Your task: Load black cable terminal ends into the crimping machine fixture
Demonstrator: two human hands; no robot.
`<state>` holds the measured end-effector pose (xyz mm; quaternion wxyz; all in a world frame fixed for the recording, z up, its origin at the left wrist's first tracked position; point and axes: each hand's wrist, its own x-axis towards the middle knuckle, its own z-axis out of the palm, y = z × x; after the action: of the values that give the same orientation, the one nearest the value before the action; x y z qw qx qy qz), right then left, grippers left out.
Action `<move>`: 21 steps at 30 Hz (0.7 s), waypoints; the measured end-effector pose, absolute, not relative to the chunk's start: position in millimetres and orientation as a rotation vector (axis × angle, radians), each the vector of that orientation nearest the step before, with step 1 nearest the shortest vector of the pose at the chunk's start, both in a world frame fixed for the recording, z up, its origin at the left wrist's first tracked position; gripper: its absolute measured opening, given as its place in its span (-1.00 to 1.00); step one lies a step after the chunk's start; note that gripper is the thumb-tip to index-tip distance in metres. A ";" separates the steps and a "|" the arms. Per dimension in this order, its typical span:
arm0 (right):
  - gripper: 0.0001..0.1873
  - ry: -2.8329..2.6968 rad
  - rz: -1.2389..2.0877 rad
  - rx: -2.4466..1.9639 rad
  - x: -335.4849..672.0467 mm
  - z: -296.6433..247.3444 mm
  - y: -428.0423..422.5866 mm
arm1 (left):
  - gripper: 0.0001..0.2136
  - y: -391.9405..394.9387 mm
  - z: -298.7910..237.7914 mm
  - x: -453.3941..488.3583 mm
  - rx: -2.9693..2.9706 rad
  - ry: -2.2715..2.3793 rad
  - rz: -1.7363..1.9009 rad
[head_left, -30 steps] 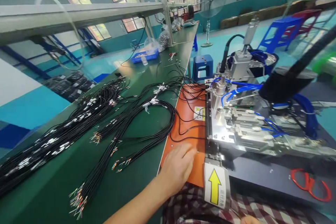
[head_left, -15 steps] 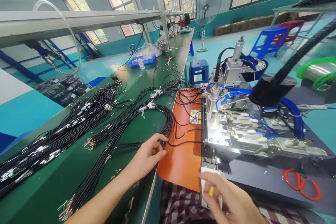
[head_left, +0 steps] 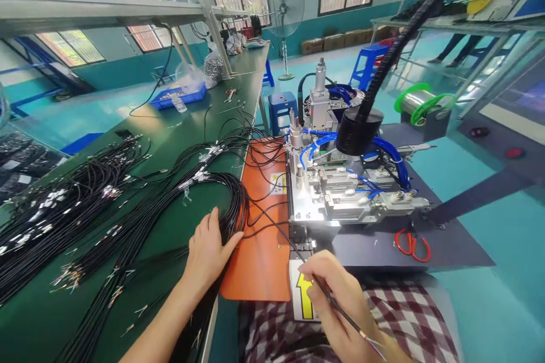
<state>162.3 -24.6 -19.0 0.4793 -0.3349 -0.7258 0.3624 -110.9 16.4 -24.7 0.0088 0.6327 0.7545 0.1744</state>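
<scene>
My right hand pinches a thin black cable between thumb and fingers. The cable's bare end, with fine coloured wires, sticks out past my palm toward the lower right, and its other part runs back up to the coiled bundle. My left hand lies with fingers stretched and thumb spread against the near side of the coiled black cable bundle. Beneath both the cables and the machine's edge is an orange plate. A yellow arrow label shows just left of my right hand.
To the right stands a metal machine with blue air hoses. Red-handled scissors lie on its grey base, and a green wire spool is behind. More cable bundles cover the green bench. A blue tray sits farther back.
My right hand now grips a cable end, where before it had none. The left hand has flattened from a loose curl onto the coil's side. The view has turned right.
</scene>
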 end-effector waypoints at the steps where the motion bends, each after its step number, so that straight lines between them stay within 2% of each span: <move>1: -0.78 -1.783 0.883 -0.795 166.2 -18.9 -27.0 | -0.39 22.3 -30.6 -115.5 1.984 2.329 0.488; 5: -0.69 -1.769 0.948 -0.807 173.3 -20.9 -35.0 | -0.50 50.6 -37.0 -126.2 2.052 2.126 0.476; 13: -0.74 -1.672 1.107 -0.832 202.5 -36.3 -54.9 | -0.52 59.0 -20.9 -138.4 2.204 1.612 0.475; 17: -0.82 -1.380 1.442 -1.053 215.5 -41.5 -60.7 | -0.54 54.8 -20.6 -144.2 2.233 1.588 0.458; 21: -0.79 -1.077 1.514 -1.219 217.4 -37.8 -54.7 | -0.59 46.4 -12.3 -131.7 2.339 1.764 0.389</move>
<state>217.4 -54.7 -37.8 0.4437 -0.4916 -0.4345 0.6105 -131.7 46.4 -12.3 0.0931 0.7879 0.5944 0.1312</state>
